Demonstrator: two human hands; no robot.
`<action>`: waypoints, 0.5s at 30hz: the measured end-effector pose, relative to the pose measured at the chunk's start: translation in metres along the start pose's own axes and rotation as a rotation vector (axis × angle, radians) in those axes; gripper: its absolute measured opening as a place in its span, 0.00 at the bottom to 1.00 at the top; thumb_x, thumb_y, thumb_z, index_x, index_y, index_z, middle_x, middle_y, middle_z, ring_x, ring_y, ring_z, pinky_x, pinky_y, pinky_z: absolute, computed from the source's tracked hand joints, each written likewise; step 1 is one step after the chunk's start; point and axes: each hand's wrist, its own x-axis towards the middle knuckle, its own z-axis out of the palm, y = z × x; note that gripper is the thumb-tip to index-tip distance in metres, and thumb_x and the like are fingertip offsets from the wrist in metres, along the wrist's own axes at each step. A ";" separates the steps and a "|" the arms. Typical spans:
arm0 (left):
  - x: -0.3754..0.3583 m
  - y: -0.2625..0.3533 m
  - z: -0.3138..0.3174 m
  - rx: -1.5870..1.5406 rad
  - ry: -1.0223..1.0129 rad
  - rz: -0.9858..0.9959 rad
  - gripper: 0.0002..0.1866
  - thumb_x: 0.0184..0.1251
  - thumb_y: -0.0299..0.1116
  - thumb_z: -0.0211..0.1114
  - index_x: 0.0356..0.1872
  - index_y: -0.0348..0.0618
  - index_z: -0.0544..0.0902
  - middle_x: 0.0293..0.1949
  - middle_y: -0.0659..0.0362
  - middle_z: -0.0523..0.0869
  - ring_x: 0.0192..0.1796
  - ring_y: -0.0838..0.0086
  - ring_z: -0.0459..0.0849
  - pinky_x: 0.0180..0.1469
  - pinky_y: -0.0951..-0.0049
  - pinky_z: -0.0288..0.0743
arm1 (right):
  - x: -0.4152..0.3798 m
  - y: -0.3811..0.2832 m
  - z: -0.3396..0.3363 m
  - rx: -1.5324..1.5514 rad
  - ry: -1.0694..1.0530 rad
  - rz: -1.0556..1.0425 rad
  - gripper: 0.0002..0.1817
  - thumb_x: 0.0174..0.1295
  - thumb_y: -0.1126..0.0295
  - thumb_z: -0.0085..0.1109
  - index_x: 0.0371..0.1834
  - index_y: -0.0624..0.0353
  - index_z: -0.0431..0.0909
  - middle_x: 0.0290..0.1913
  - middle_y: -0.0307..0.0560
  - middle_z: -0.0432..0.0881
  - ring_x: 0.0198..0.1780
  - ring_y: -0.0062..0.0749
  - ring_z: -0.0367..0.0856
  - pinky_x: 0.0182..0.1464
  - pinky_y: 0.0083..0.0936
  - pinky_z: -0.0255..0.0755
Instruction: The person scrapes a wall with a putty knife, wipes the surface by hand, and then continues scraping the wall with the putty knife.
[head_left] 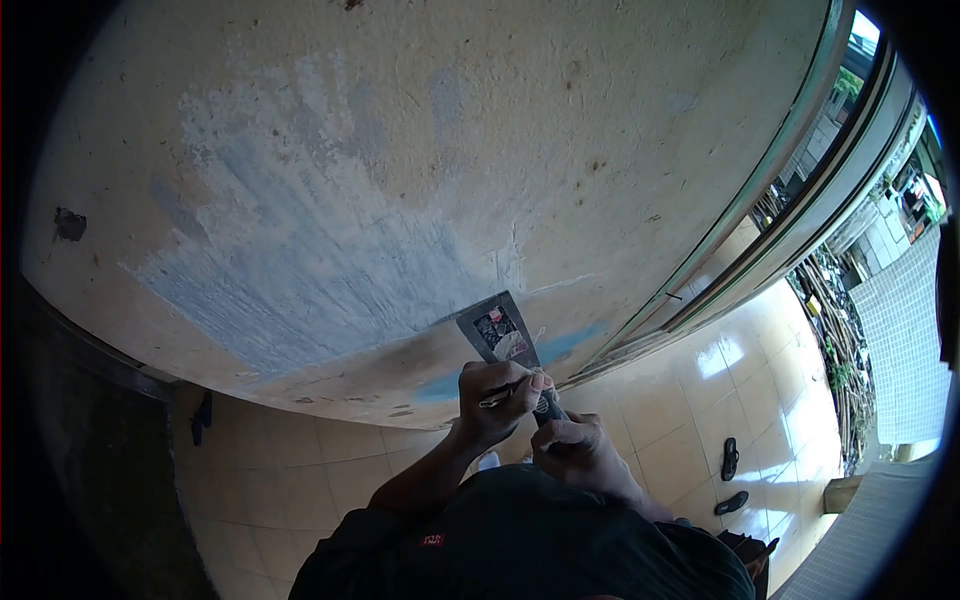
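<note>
Both hands are together in front of my chest, below a worn beige wall (620, 90). My right hand (575, 447) is closed round the dark handle of a scraper (505, 330). Its broad flat blade, with a worn label, points up to the wall, and its far edge is at or near the surface. My left hand (492, 400) is closed at the base of the blade, and a small thin piece shows at its fingers. A rough grey-white patch (330, 250) covers the wall up and left of the blade. A blue smear (570, 342) lies right of it.
A window frame (740, 200) runs down the right. Dark sandals (731, 458) lie on the glossy tiled floor (660, 440). Sticks (838, 350) and a pale mesh sheet (905, 330) are at the far right. A dark object (201, 418) is on the floor at left.
</note>
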 end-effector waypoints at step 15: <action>0.008 0.018 -0.004 -0.023 0.018 -0.111 0.15 0.62 0.26 0.59 0.15 0.32 0.74 0.17 0.52 0.82 0.19 0.69 0.84 0.23 0.72 0.79 | 0.003 -0.003 0.021 0.008 0.074 -0.038 0.11 0.45 0.84 0.62 0.30 0.57 0.74 0.24 0.45 0.76 0.25 0.36 0.79 0.27 0.28 0.69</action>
